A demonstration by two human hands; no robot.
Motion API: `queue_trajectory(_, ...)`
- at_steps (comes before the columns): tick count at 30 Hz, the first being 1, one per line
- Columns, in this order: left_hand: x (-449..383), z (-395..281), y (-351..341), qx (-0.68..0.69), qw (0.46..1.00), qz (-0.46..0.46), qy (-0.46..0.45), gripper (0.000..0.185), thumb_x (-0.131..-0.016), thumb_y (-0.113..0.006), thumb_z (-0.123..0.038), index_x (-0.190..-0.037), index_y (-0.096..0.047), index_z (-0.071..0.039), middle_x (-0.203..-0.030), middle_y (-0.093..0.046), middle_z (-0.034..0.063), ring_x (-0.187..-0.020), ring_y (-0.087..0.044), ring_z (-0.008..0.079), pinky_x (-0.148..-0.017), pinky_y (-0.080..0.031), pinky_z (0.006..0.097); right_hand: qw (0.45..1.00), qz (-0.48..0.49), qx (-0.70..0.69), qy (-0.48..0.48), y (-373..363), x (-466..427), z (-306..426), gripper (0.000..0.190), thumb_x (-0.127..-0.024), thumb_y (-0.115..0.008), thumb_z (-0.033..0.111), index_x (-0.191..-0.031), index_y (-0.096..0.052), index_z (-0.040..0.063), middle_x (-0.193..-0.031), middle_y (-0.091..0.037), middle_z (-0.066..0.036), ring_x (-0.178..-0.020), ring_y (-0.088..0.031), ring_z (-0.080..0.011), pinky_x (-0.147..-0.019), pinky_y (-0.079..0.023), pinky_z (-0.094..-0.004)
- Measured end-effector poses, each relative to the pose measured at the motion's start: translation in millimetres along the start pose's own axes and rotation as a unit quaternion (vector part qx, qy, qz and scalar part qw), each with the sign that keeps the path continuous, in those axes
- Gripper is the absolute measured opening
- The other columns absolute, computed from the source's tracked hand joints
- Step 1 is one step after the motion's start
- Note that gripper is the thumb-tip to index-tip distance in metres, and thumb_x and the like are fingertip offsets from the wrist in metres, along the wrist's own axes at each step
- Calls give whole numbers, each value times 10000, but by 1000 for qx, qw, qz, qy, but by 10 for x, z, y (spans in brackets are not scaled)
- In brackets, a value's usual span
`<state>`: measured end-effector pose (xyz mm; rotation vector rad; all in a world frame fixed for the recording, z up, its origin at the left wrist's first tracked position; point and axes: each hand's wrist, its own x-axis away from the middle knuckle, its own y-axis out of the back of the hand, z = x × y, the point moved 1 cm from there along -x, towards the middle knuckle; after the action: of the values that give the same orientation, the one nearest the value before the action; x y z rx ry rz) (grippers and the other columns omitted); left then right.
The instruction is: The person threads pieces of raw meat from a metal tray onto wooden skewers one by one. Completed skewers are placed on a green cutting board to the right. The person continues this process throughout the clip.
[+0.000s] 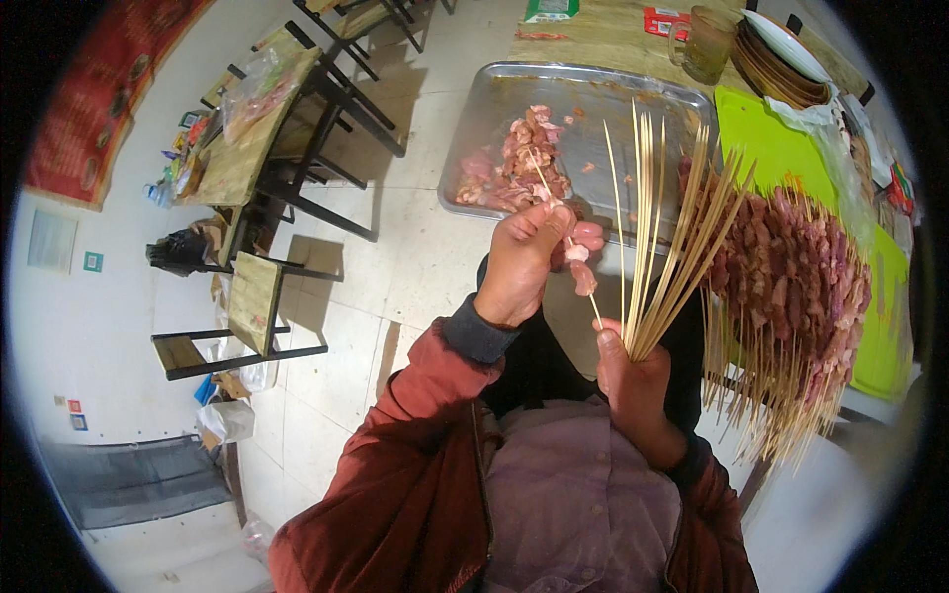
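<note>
My left hand (523,256) pinches raw meat near the pointed end of a bamboo skewer, whose tip sticks up past my thumb. Lower on that skewer, pieces of pale pink meat (583,276) are threaded. In my right hand (636,382) is a fanned bundle of bare bamboo skewers (652,244), and its thumb and forefinger also hold the lower end of the meat skewer. Beyond my left hand, a heap of raw meat chunks (530,152) lies on the left side of a metal tray (615,96).
Many loaded meat skewers (778,267) lie at right over bright green cutting boards (771,141). A glass mug (706,46) and stacked plates (782,59) stand behind the tray on a wooden table (593,37). Left are another table (245,141) and a chair (254,300).
</note>
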<state>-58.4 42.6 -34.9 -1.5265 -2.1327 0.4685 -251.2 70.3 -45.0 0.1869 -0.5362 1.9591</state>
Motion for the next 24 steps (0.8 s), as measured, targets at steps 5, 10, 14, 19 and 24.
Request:
queue_trajectory(5, 16, 81, -48, -39, 998, 47, 6, 199, -1004, -520, -186, -974, -605, -8, -933, -696, 175, -755, -674, 197, -565, -553, 323, 1000, -5, -8, -9, 59, -27, -34, 215, -964, -591, 150, -1082, -659, -17, -596, -483, 47, -464, -396, -34, -419, -306, -217)
queue_trajectory(10, -179, -182, 36, -239, 968, 72, -18, 164, -980, -570, -139, -1097, -598, -29, -998, -676, 54, -797, -644, 114, -692, -534, 265, 997, -59, 7, 39, 128, -29, -2, 206, -966, -598, 168, -1082, -662, 10, -583, -473, 59, -455, -386, -28, -417, -297, -217)
queue_trajectory(14, -767, -611, 417, -556, 790, -83, -242, 167, -910, -637, -171, -904, -684, -11, -727, -683, 65, -671, -646, 146, -624, -507, 277, 993, -91, -16, 67, 166, -59, -7, 197, -964, -598, 159, -1069, -666, 7, -587, -472, 65, -460, -386, -26, -426, -298, -212)
queue_trajectory(19, -875, -795, 152, -764, 629, -22, -142, 344, -801, -692, -396, -849, -724, -57, -704, -662, 155, -667, -652, 309, -658, -512, 392, 998, -51, -21, 6, 115, -1, 44, 194, -962, -591, 130, -1079, -661, -9, -603, -480, 59, -474, -387, -21, -430, -298, -213)
queue_trajectory(24, -1113, -699, 393, -757, 637, 12, -143, 292, -805, -692, -325, -860, -715, -40, -768, -685, 157, -663, -648, 283, -663, -519, 377, 999, -20, -14, 24, 130, 12, 28, 194, -962, -590, 123, -1076, -659, -18, -610, -481, 57, -476, -385, -22, -430, -297, -213)
